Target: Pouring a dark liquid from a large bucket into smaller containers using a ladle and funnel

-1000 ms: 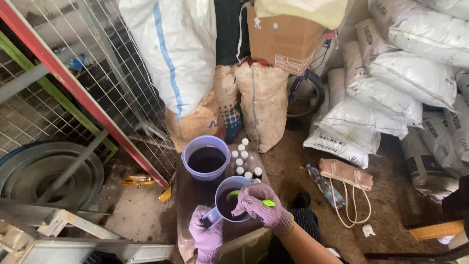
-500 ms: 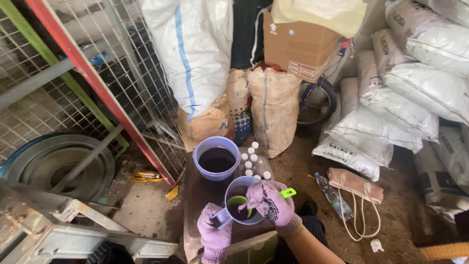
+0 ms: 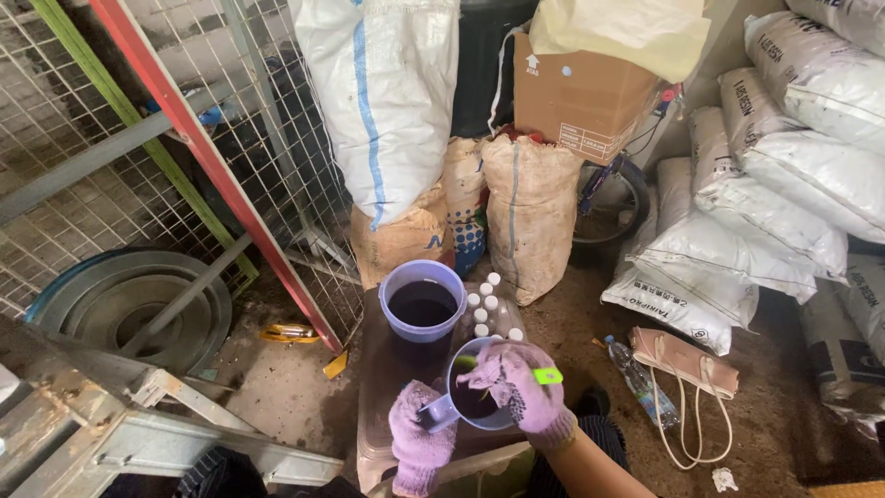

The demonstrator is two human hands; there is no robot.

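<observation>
— What's at the left edge of the worktop (image 3: 378,387)?

— The left hand (image 3: 419,443), in a purple glove, its grip wrapped round the handle of a pale blue jug (image 3: 475,398) sitting at the near edge. The jug holds some dark liquid.

— And behind it?

— A larger blue bucket (image 3: 422,309) at the far edge, already filled well up with the same dark liquid. Just right of it, a cluster of small white-capped bottles (image 3: 487,309), all capped.

— The right hand (image 3: 521,392)?

— Gloved too, over the jug's mouth, its grip narrow on something with a bright green end (image 3: 547,375); possibly a stirrer or marker, hard to tell. The jug's part looks under way, the bottles untouched.
</observation>
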